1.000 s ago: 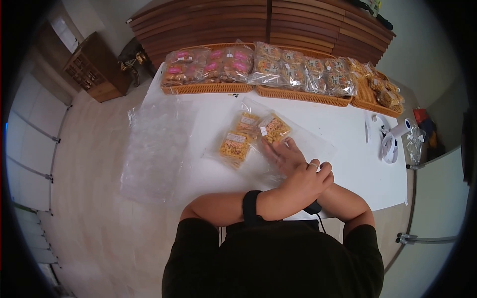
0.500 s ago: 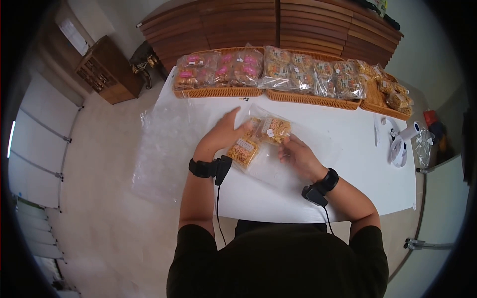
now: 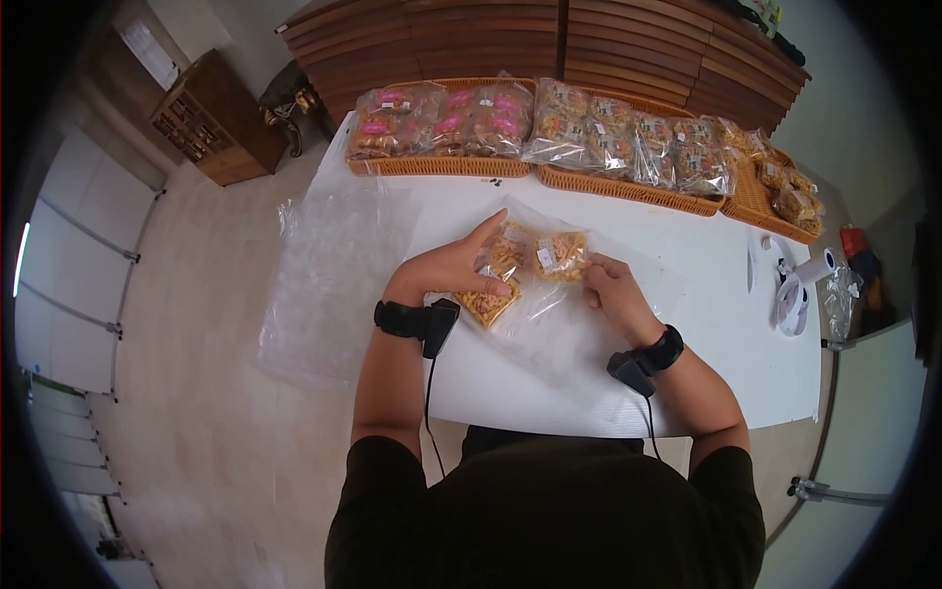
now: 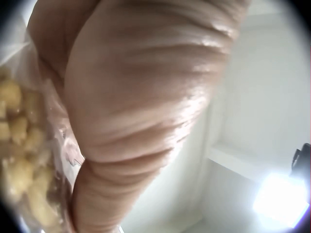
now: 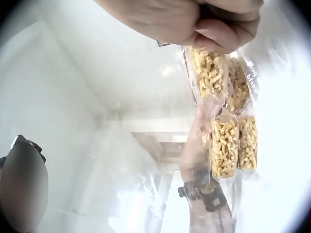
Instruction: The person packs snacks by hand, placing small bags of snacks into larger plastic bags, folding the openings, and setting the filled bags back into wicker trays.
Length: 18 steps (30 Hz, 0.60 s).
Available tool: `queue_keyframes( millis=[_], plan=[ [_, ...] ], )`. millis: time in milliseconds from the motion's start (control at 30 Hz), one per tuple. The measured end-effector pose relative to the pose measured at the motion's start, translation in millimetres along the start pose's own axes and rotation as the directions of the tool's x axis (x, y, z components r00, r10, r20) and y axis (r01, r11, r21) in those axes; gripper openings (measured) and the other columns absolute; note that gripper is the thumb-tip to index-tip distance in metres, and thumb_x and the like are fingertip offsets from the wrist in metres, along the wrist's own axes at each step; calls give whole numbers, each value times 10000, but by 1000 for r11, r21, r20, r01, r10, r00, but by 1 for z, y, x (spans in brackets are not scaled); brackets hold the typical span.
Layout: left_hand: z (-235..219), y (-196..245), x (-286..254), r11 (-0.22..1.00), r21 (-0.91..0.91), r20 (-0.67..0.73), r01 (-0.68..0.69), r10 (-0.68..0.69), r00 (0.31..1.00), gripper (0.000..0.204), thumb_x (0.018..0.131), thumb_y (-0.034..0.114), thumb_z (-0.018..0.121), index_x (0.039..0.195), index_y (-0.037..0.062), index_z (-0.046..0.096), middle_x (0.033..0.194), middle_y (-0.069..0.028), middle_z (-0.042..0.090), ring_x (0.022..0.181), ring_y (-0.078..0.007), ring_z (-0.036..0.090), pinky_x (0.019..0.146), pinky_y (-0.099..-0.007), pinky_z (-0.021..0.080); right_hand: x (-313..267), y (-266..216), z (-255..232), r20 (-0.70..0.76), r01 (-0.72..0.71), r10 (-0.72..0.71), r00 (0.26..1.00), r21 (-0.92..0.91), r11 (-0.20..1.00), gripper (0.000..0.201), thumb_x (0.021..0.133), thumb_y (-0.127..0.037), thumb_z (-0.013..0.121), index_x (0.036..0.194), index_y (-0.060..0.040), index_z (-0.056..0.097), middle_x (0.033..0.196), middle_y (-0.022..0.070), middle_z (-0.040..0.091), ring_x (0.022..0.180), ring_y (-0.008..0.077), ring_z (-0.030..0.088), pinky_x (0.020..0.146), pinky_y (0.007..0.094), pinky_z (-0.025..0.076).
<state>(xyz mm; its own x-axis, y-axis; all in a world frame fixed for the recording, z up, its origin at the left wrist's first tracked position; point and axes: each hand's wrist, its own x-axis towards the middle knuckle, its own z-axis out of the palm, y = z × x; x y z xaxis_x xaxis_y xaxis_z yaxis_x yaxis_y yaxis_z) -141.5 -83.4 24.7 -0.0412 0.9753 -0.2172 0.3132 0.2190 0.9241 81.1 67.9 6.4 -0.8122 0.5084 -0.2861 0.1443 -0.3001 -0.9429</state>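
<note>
In the head view, my left hand rests against the left side of clear-wrapped snack packs, thumb and fingers spread wide. Its thumb lies across the near snack pack, and one straight finger reaches past the far pack. A third labelled pack sits to the right. My right hand pinches that pack's right edge, its fingers curled. A large clear bag spreads around the packs. Yellow crunchy pieces show beside my left hand. In the right wrist view, packs stand stacked in layers under my right hand.
Flat clear bags lie at the table's left. Wicker baskets full of bagged snacks line the far edge, with another basket at the right. White tape rolls sit on the right side of the white table.
My hands were crossed near the right wrist, then separated. My left hand has come across to the left packs and settled against them. My right hand has stayed by the right pack.
</note>
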Motion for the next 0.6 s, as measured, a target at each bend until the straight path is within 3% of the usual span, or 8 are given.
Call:
queue_keyframes(
  millis=[67,200,267,400,467,600],
  plan=[
    [0,-2,1,1000,-26,14,-2,2,1000,1142,674,224,814,1454,94,-10,1462,-269,159,1377,-334,170,1108,-393,201,2,-2,-8,84,1,10,996,-137,991,210,922,-138,449,1034,7,553,656,-38,434,529,53,397,444,197,299],
    [2,1,3,998,-64,48,-22,25,999,1129,680,186,810,1461,130,-3,1469,-246,162,1380,-319,169,1112,-404,189,7,-1,-10,119,40,-21,993,-157,987,245,925,-167,499,1096,6,530,676,-27,481,558,64,444,481,202,353],
    [2,-2,5,998,-54,53,-29,31,998,1130,679,188,810,1461,131,-3,1470,-244,162,1380,-319,171,1111,-405,193,11,3,3,1,72,-72,997,-14,997,354,925,-208,533,1210,-6,473,747,8,543,609,76,492,547,209,412],
    [2,-2,4,997,-68,29,-39,41,999,1129,678,176,807,1458,101,-6,1463,-266,161,1380,-322,165,1109,-380,203,8,12,21,-94,170,-169,981,3,985,438,919,-215,547,1296,-38,413,816,39,570,648,82,510,611,218,442],
    [1,-5,5,996,-71,35,-45,48,998,1130,678,192,809,1460,113,-4,1474,-248,146,1384,-320,155,1109,-394,202,7,15,22,-11,135,-139,990,-171,976,488,900,-169,560,1330,-46,368,816,32,562,669,76,537,568,207,466],
    [3,-2,4,992,-106,43,-65,70,997,1137,671,222,816,1462,113,7,1491,-214,124,1390,-319,130,1114,-403,182,13,13,13,66,211,-203,977,-152,966,473,898,-141,543,1336,-78,375,800,23,558,659,77,536,558,212,454]
  ],
)
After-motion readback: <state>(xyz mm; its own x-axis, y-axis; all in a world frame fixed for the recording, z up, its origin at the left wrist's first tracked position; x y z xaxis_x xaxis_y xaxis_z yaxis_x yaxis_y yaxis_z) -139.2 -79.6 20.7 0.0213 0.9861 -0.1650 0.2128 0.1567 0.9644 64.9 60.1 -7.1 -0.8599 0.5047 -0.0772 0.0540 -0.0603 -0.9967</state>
